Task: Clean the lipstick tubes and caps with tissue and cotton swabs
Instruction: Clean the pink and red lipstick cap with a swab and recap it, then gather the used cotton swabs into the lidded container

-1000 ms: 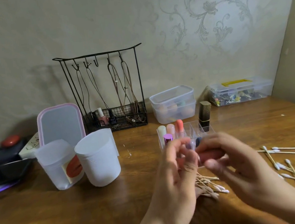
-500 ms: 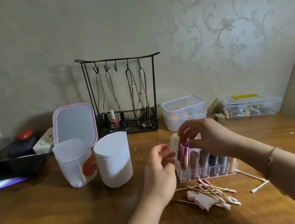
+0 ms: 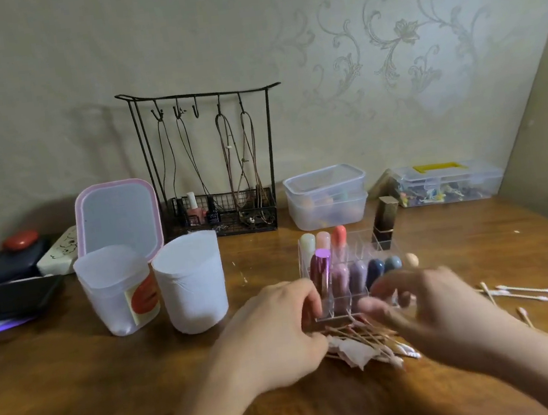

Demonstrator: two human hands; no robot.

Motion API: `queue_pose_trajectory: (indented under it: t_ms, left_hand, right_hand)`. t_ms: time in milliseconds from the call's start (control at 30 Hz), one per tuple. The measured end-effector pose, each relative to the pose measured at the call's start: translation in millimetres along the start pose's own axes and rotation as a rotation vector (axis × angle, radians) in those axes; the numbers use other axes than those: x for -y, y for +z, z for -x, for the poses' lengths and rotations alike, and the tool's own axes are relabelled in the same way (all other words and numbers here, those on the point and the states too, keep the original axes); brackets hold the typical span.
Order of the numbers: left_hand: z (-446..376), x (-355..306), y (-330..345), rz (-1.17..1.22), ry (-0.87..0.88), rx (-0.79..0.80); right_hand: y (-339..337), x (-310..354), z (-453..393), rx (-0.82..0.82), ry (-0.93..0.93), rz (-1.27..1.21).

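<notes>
Wooden table (image 3: 82, 403), patterned wallpaper (image 3: 383, 38) behind — both hands (left hand (image 3: 274, 335), right hand (image 3: 430, 312)) blurred, grip unclear

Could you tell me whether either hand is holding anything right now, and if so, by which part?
It cannot be told. The left hand curls against the clear organizer's front left corner, fingertips hidden. The right hand is blurred.

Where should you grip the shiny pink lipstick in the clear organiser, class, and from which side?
Pinch the shiny pink lipstick by its cap from above. It stands upright in the clear organiser, taller than its neighbours, with only the top free of the walls.
</notes>
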State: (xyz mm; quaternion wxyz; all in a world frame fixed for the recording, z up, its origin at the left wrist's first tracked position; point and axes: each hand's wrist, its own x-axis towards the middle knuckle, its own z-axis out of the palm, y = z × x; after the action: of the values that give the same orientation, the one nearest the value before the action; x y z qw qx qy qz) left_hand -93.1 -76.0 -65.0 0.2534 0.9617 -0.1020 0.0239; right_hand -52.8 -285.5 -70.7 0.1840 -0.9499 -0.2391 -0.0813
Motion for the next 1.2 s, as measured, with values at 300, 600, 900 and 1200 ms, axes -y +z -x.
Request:
queue_pose_trajectory:
  t_ms: [300,600,900,1200]
  left_hand:
    - [-15,12,42,-0.239,-0.211,-0.225]
    - [-19,20,51,0.026,-0.123,-0.536]
    - [-22,25,48,0.274,-0.134,-0.745]
    - [-1,23,35,0.052,-0.116,-0.340]
  right_hand:
    - [37,27,-5,0.178,0.161,0.329]
    - [64,42,15,0.198,-0.030,0.250]
    - [55,42,17,0.184,-0.111,0.270]
    - [44,35,13,0.278,-0.076,0.164]
